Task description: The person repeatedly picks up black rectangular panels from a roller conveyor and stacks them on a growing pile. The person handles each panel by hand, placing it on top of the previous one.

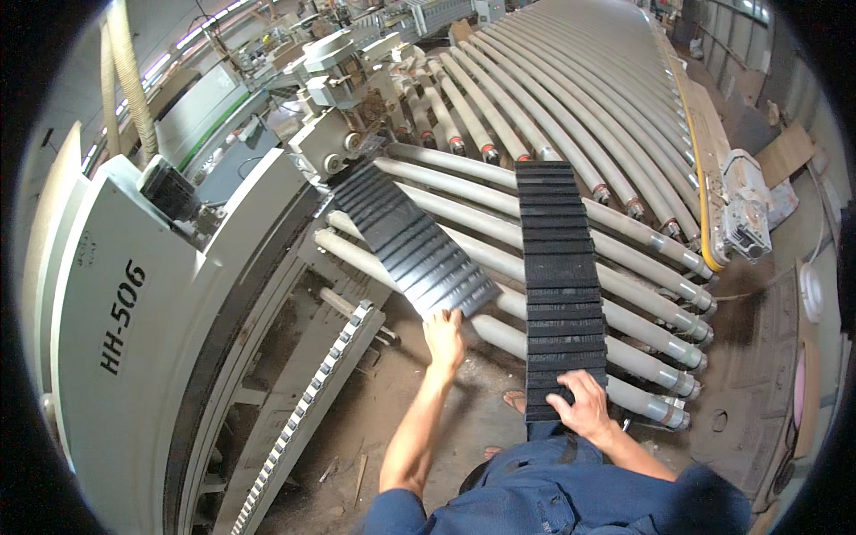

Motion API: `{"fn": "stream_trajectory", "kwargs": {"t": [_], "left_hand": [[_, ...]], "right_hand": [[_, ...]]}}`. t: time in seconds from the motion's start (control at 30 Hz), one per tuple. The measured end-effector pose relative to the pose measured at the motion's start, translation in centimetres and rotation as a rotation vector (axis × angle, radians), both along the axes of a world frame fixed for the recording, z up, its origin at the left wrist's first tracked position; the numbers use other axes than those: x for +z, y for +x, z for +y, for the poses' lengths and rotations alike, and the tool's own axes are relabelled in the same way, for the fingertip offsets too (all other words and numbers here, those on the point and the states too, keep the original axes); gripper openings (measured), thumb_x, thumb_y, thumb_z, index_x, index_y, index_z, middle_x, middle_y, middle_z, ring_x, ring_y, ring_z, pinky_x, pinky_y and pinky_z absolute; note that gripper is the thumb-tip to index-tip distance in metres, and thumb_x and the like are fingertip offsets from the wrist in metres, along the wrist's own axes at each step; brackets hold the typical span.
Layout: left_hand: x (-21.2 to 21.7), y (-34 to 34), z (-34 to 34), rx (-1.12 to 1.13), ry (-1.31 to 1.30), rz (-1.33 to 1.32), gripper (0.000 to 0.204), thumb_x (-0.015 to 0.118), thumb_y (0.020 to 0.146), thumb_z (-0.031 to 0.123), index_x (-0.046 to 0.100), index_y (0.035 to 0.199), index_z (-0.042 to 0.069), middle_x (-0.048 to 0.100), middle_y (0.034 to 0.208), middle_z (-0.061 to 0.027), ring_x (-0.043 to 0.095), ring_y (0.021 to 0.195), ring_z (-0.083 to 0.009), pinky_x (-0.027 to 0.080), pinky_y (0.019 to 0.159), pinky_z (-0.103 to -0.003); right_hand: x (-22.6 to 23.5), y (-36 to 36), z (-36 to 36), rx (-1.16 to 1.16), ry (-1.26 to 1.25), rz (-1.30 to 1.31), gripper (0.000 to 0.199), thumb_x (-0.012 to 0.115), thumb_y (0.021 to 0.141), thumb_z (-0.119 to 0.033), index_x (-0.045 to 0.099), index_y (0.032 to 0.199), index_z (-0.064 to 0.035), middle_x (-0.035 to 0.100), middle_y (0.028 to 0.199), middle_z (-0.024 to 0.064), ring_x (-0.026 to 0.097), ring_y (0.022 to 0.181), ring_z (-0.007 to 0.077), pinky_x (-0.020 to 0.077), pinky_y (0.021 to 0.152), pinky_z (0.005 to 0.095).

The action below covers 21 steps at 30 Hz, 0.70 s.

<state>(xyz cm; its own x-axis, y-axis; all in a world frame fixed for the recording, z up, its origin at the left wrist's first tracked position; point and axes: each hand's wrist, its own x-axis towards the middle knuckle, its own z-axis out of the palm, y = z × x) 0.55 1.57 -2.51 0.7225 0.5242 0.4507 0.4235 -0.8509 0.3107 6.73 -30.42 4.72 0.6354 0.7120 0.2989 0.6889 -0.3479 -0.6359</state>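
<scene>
A long dark ribbed panel (419, 236), shiny grey toward its near end, lies slanting across the rollers, its far end beside the machine head. At its near edge my left hand (444, 339) is closed, with the fingers on the edge and the thumb side partly hidden. To the right, a matte black ribbed panel (563, 276) reaches across the rollers toward my body. On its near end rests my right hand (584, 406), thumb and fingers apart, touching the top surface. The underside of both panels is hidden.
Metal rollers (464, 214) run beneath both panels, and a longer roller conveyor (571, 98) extends behind. A large pale machine (134, 312) stands at left, with a toothed chain (303, 410) along its near side. A motor unit (747, 223) sits at right. Scraps lie on the floor (357, 464).
</scene>
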Motion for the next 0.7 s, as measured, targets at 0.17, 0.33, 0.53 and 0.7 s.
{"fn": "stream_trajectory", "kwargs": {"t": [0.17, 0.33, 0.53, 0.7], "left_hand": [[2.6, -9.5, -7.7, 0.053, -0.108, 0.074, 0.039, 0.065, 0.068, 0.005, 0.069, 0.105, 0.013, 0.058, 0.096, -0.0097, 0.052, 0.097, -0.0313, 0.039, 0.088, -0.048], [1.2, -15.9, -15.1, 0.517, -0.499, -0.677, 0.041, 0.077, 0.076, 0.007, 0.064, 0.115, 0.004, 0.054, 0.114, -0.0139, 0.048, 0.116, -0.0350, 0.038, 0.102, -0.047], [-3.2, -18.9, -13.7, 0.278, -1.812, -1.368, 0.041, 0.068, 0.086, 0.007, 0.056, 0.125, 0.008, 0.064, 0.114, -0.0048, 0.061, 0.104, -0.0225, 0.047, 0.094, -0.043], [5.8, -17.5, -15.2, 0.269, -1.296, -1.045, 0.032, 0.067, 0.080, -0.001, 0.066, 0.112, 0.004, 0.068, 0.103, -0.0052, 0.065, 0.091, -0.0228, 0.052, 0.084, -0.036]], "right_hand": [[0.2, 1.2, 8.7, 0.213, 0.032, 0.002, 0.061, 0.074, 0.080, -0.030, 0.051, 0.126, 0.0031, 0.051, 0.130, 0.0234, 0.051, 0.119, 0.0400, 0.0432, 0.101, 0.0452], [-3.5, -0.8, 14.3, 0.309, -0.077, 0.141, 0.082, 0.069, 0.083, -0.041, 0.035, 0.143, 0.0047, 0.033, 0.146, 0.0339, 0.036, 0.134, 0.0485, 0.0332, 0.112, 0.0480], [-3.8, -4.8, 14.4, 0.350, -0.238, 0.235, 0.093, 0.068, 0.084, -0.048, 0.029, 0.146, 0.0094, 0.014, 0.153, 0.0371, 0.021, 0.143, 0.0499, 0.0222, 0.118, 0.0494], [-0.1, -3.7, 17.2, 0.283, -0.063, 0.299, 0.097, 0.067, 0.083, -0.056, 0.030, 0.144, 0.0106, 0.022, 0.151, 0.0365, 0.023, 0.143, 0.0464, 0.0196, 0.119, 0.0477]]}}
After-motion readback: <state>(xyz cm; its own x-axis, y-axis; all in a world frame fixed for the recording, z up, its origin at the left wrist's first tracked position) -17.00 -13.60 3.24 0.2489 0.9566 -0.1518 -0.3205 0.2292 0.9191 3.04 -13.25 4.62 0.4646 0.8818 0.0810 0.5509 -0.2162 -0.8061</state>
